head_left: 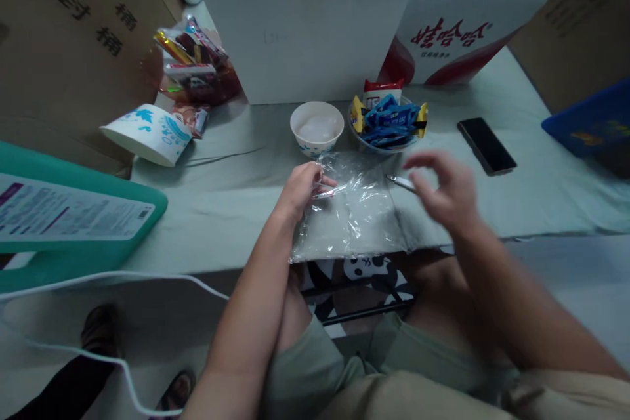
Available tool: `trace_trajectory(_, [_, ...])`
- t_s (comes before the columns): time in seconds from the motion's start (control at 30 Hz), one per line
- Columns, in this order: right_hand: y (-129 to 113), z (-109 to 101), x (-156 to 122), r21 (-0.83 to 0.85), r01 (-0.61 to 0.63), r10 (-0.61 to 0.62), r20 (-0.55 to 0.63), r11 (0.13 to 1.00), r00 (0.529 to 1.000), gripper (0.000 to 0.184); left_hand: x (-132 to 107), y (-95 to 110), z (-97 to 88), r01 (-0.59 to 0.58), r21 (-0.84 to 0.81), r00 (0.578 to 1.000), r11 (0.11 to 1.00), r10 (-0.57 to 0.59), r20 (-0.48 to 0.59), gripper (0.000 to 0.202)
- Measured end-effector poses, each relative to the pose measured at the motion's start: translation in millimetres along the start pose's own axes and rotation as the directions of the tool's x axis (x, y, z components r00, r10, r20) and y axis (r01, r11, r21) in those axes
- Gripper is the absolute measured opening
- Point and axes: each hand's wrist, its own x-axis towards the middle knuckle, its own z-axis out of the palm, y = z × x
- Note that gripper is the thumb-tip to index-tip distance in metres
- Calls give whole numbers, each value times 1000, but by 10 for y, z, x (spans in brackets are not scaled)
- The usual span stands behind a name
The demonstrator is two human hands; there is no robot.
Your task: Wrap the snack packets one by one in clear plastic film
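A clear plastic bag (pixel 361 216) lies flat and wrinkled at the table's front edge. My left hand (pixel 302 190) is closed on the bag's upper left part. To the right of the bag, my right hand (pixel 445 190) hovers slightly blurred, its thumb and index finger apart and nothing visible between them. A small shiny metal tool (pixel 401 182) lies by the thumb tip; its far end is hidden, so its kind is unclear. Behind the bag stand a white paper bowl (pixel 317 131) with something whitish inside and a bowl (pixel 369 144) full of blue and yellow snack packets (pixel 391 119).
A black phone (pixel 486 146) lies at the right. A paper bucket (pixel 150 134) rests on its side at the left, near bagged snacks (pixel 194 65). White boxes (pixel 305 39) line the back. A green container (pixel 79 216) and a white cable (pixel 147 273) are at the front left.
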Motion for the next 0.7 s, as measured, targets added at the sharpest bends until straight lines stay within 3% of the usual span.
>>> trace_trajectory(0.07, [-46, 265, -403, 16, 65, -67, 266, 998, 962, 30, -8, -26, -92, -54, 130, 998, 990, 58, -22, 25])
trace_trajectory(0.13, [-63, 472, -651, -19, 132, -107, 485, 991, 868, 42, -27, -72, -223, -122, 268, 990, 956, 136, -34, 32])
trace_trajectory(0.23, [-50, 566, -780, -77, 147, -63, 646, 986, 761, 50, -79, -160, -435, -223, 430, 970, 875, 244, 8, 61])
trace_trajectory(0.3, [-22, 522, -793, -88, 143, -49, 662, 986, 748, 51, -112, -209, -537, -269, 492, 957, 828, 287, 41, 70])
trace_trajectory(0.4, [21, 429, -819, -100, 147, -46, 655, 984, 754, 50, -115, -235, -600, -266, 536, 920, 801, 377, -107, 24])
trace_trajectory(0.43, [32, 406, -835, -105, 144, -41, 653, 984, 756, 50, -99, -228, -604, -253, 539, 891, 804, 410, -194, 7])
trace_trajectory(0.53, [47, 371, -877, -107, 119, -22, 649, 987, 761, 51, -14, -164, -606, -220, 510, 805, 832, 450, -387, 17])
trace_trajectory(0.6, [46, 364, -881, -100, 103, -15, 646, 990, 764, 55, 24, -102, -608, -219, 488, 753, 845, 465, -465, 11])
trace_trajectory(0.63, [42, 360, -874, -94, 96, -13, 641, 991, 767, 57, 16, -74, -606, -230, 482, 715, 846, 483, -506, 7])
trace_trajectory(0.7, [31, 349, -847, -78, 70, -7, 616, 994, 787, 58, -77, -43, -579, -307, 524, 587, 794, 592, -552, 15])
